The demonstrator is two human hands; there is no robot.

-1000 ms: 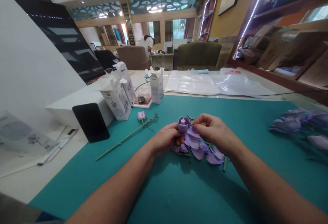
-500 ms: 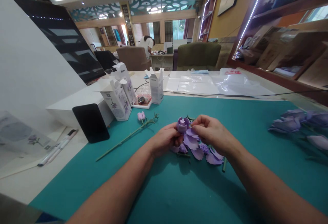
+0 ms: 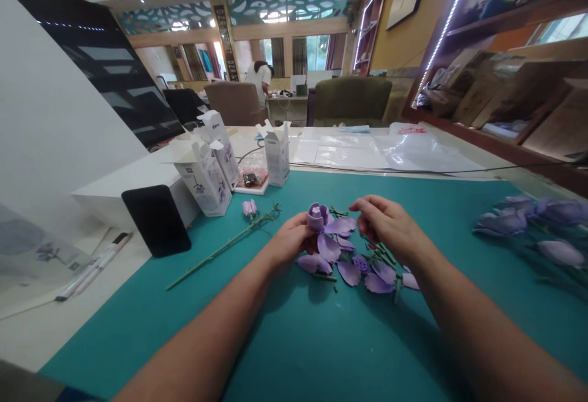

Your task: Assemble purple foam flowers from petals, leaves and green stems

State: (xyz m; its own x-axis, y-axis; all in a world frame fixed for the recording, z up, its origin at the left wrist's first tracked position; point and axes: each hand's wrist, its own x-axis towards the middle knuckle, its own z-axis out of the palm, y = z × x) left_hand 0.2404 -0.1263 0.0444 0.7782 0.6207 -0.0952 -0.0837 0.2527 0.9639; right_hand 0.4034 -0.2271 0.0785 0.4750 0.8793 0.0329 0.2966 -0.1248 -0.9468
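Note:
My left hand (image 3: 294, 235) grips a purple toy flower head (image 3: 316, 218), a cup of petals around a pale centre. A wide purple petal (image 3: 340, 226) sticks out to its right; whether it is joined to the flower head I cannot tell. My right hand (image 3: 386, 221) hovers to the right with fingers loosely bent and apart, and nothing shows in them. Below both hands lie loose purple petals (image 3: 349, 273), a round purple rosette piece (image 3: 361, 263) and short green stem pieces (image 3: 386, 255). The left hand's fingertips are partly hidden behind the flower.
On the green mat (image 3: 294, 341), a long green stem (image 3: 211, 260) lies left, near a small pink bud (image 3: 249, 208). A black tablet (image 3: 157, 221) leans on a white box. Open cartons (image 3: 204, 181) stand behind. Finished-looking purple flowers (image 3: 505, 217) lie right. A person (image 3: 260, 80) bends over a far desk.
My right hand has come away from the flower head, moving right, and its pinch has loosened. The left hand still holds the flower head, now turned slightly, with a petal spread out sideways.

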